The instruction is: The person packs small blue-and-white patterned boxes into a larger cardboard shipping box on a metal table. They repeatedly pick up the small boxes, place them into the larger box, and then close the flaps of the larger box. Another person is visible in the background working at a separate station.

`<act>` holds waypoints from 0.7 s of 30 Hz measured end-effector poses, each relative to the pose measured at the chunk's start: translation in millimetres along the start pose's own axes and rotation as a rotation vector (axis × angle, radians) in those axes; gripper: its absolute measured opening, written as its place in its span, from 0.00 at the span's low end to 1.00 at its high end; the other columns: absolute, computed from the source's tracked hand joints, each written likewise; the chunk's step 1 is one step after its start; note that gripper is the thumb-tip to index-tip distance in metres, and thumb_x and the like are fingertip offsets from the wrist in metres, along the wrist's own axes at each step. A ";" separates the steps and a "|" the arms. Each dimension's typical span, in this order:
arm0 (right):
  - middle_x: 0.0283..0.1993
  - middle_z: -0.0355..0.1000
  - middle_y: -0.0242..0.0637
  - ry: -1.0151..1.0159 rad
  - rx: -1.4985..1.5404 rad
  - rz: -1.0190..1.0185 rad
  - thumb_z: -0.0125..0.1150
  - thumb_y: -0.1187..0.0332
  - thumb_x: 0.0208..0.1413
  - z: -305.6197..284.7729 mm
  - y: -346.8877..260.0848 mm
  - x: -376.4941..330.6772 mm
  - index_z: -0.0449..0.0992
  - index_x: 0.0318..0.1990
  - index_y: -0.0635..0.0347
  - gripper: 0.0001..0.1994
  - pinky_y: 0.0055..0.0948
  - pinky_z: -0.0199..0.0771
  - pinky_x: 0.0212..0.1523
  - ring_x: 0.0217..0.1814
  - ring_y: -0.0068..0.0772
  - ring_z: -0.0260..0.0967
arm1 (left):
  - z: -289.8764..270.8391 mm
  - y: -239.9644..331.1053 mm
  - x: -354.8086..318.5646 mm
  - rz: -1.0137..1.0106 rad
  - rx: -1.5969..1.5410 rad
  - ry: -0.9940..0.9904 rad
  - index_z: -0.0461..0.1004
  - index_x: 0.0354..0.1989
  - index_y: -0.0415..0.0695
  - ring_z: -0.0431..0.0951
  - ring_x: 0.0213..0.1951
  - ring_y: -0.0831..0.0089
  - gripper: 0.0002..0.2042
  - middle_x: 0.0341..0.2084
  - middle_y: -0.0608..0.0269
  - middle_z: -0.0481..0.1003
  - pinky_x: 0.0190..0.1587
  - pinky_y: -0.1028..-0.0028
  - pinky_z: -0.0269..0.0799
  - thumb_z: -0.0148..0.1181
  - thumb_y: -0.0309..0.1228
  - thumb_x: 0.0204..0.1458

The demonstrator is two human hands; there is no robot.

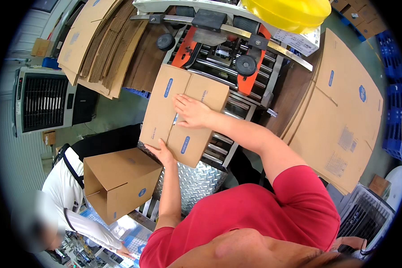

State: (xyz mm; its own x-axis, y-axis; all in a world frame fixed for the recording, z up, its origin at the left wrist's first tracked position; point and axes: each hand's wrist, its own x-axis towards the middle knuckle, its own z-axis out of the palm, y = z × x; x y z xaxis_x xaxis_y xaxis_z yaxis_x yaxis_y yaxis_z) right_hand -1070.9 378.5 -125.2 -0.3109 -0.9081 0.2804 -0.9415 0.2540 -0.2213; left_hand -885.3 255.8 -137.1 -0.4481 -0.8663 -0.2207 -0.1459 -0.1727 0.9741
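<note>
A closed cardboard box (pixel 187 87), its top flaps meeting in a seam, lies on the roller conveyor (pixel 216 147) in front of me. Flat on its top, across the seam, rests my right hand (pixel 192 111), fingers stretched out. My left hand (pixel 163 154) touches the box's near left corner with thumb and fingers spread; part of the fingers is hard to see. Just beyond the box is a taping machine (pixel 210 49) with orange arms and black knobs. An opened box (pixel 125 178) stands at the lower left, its open end facing left.
Flat cartons (pixel 102 49) are stacked at the far left, and more flat cartons (pixel 339 116) lean at the right. A yellow object (pixel 288 13) sits atop the machine. At the left a co-worker in white (pixel 62 178) bends over a blue-and-white surface. Diamond-plate metal (pixel 194 183) lies before me.
</note>
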 end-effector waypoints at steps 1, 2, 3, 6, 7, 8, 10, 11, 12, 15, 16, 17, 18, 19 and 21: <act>0.63 0.58 0.53 -0.001 0.011 -0.007 0.49 0.46 0.53 -2.0 6.0 0.2 0.66 0.54 0.71 0.33 0.40 0.44 0.70 0.69 0.49 0.49 | -0.9 -0.3 -2.3 -0.005 0.038 0.015 0.28 0.69 0.43 0.51 0.65 0.62 0.39 0.67 0.51 0.41 0.65 0.65 0.51 0.51 0.28 0.59; 0.63 0.58 0.53 -0.005 0.021 -0.011 0.50 0.47 0.53 -5.1 12.6 0.6 0.66 0.53 0.71 0.32 0.40 0.45 0.70 0.69 0.49 0.50 | 3.4 -5.0 -1.7 0.047 0.077 0.024 0.30 0.69 0.44 0.52 0.64 0.62 0.38 0.67 0.52 0.43 0.64 0.64 0.53 0.51 0.27 0.58; 0.62 0.58 0.52 0.006 0.007 -0.017 0.51 0.49 0.52 -9.1 24.8 0.9 0.66 0.53 0.70 0.31 0.39 0.47 0.69 0.68 0.49 0.51 | 15.7 -11.1 3.9 0.098 0.117 0.031 0.31 0.69 0.44 0.54 0.63 0.62 0.37 0.66 0.52 0.45 0.63 0.64 0.54 0.51 0.27 0.58; 0.58 0.62 0.49 0.177 0.005 -0.010 0.54 0.53 0.51 -1.5 85.4 6.3 0.68 0.50 0.67 0.27 0.40 0.53 0.65 0.64 0.48 0.55 | 73.1 -19.2 24.4 0.196 0.097 0.055 0.32 0.68 0.45 0.57 0.61 0.61 0.38 0.64 0.52 0.49 0.62 0.64 0.56 0.52 0.26 0.57; 0.56 0.64 0.48 0.092 0.011 -0.024 0.55 0.55 0.49 -11.7 105.3 13.7 0.69 0.49 0.66 0.24 0.41 0.56 0.63 0.62 0.48 0.57 | 95.0 -14.7 21.8 0.159 0.015 0.065 0.32 0.68 0.44 0.57 0.61 0.60 0.38 0.64 0.51 0.50 0.62 0.64 0.56 0.52 0.25 0.57; 0.53 0.65 0.46 0.015 0.007 -0.030 0.56 0.58 0.48 -26.4 124.0 19.3 0.69 0.47 0.65 0.22 0.41 0.58 0.61 0.60 0.47 0.59 | 116.5 -6.7 21.6 0.129 -0.070 0.064 0.32 0.68 0.43 0.58 0.60 0.60 0.38 0.64 0.51 0.50 0.63 0.64 0.55 0.52 0.24 0.57; 0.50 0.66 0.45 0.191 0.005 0.030 0.56 0.62 0.47 -23.9 144.6 16.2 0.70 0.45 0.64 0.19 0.40 0.61 0.59 0.57 0.47 0.61 | 140.9 3.6 27.0 0.157 -0.010 0.015 0.30 0.68 0.42 0.59 0.60 0.58 0.40 0.64 0.49 0.50 0.63 0.63 0.55 0.54 0.26 0.56; 0.49 0.66 0.45 0.277 -0.006 0.054 0.57 0.64 0.47 -27.3 147.7 12.5 0.70 0.43 0.63 0.17 0.39 0.62 0.58 0.56 0.47 0.61 | 154.9 6.1 29.2 0.171 0.010 -0.009 0.29 0.68 0.42 0.59 0.60 0.58 0.41 0.64 0.48 0.50 0.63 0.63 0.55 0.55 0.27 0.56; 0.49 0.66 0.45 0.351 -0.047 0.121 0.57 0.65 0.46 -27.9 142.3 6.1 0.71 0.43 0.63 0.16 0.39 0.63 0.57 0.55 0.46 0.62 | 168.4 1.4 40.4 0.311 0.152 0.035 0.29 0.68 0.42 0.59 0.60 0.57 0.42 0.64 0.46 0.49 0.62 0.63 0.56 0.56 0.28 0.55; 0.50 0.66 0.44 0.474 0.057 0.257 0.59 0.69 0.44 -39.6 60.2 -35.8 0.72 0.41 0.60 0.15 0.40 0.64 0.55 0.55 0.45 0.63 | 170.1 -41.0 93.1 0.533 0.447 0.146 0.28 0.68 0.43 0.60 0.60 0.54 0.44 0.64 0.44 0.48 0.61 0.59 0.56 0.56 0.37 0.55; 0.49 0.66 0.44 0.482 0.233 0.291 0.59 0.69 0.43 -49.5 21.5 -66.0 0.72 0.41 0.59 0.14 0.41 0.65 0.55 0.55 0.44 0.63 | 165.1 -49.8 101.6 0.501 0.471 0.134 0.29 0.69 0.45 0.60 0.60 0.54 0.44 0.65 0.44 0.48 0.61 0.56 0.57 0.55 0.42 0.55; 0.50 0.66 0.44 0.465 0.230 0.274 0.61 0.69 0.42 -57.9 2.2 -104.4 0.72 0.42 0.59 0.16 0.43 0.64 0.55 0.56 0.44 0.63 | 174.1 -35.5 87.9 0.260 0.209 -0.098 0.30 0.69 0.47 0.61 0.59 0.56 0.42 0.65 0.45 0.48 0.58 0.54 0.59 0.52 0.47 0.56; 0.51 0.66 0.43 0.460 0.231 0.255 0.62 0.69 0.41 -69.4 -12.6 -141.0 0.73 0.42 0.59 0.17 0.44 0.64 0.55 0.57 0.44 0.63 | 177.3 -11.8 64.9 0.015 -0.042 -0.319 0.32 0.69 0.49 0.62 0.58 0.58 0.40 0.65 0.47 0.48 0.54 0.52 0.62 0.48 0.51 0.57; 0.53 0.65 0.44 0.387 0.157 0.347 0.63 0.69 0.41 -87.3 -28.4 -176.7 0.72 0.44 0.59 0.19 0.45 0.63 0.56 0.58 0.46 0.61 | 169.2 -5.9 41.1 -0.083 0.019 -0.417 0.32 0.70 0.50 0.63 0.56 0.60 0.42 0.62 0.49 0.51 0.50 0.58 0.65 0.50 0.53 0.56; 0.59 0.60 0.48 0.255 0.010 0.612 0.65 0.67 0.40 -135.4 -41.7 -233.8 0.69 0.50 0.58 0.25 0.47 0.60 0.58 0.62 0.50 0.57 | 140.2 -15.5 5.3 -0.213 0.239 -0.614 0.35 0.70 0.52 0.66 0.48 0.66 0.42 0.52 0.54 0.60 0.42 0.67 0.67 0.50 0.56 0.55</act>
State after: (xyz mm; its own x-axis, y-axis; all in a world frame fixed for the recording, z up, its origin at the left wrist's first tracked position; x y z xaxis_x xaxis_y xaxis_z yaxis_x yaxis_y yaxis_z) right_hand -976.4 625.3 -55.1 -0.8117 -0.4929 0.3133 -0.5840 0.6952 -0.4191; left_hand -1009.1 319.6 -160.3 -0.7962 -0.3905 -0.4622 -0.4447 -0.1405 0.8846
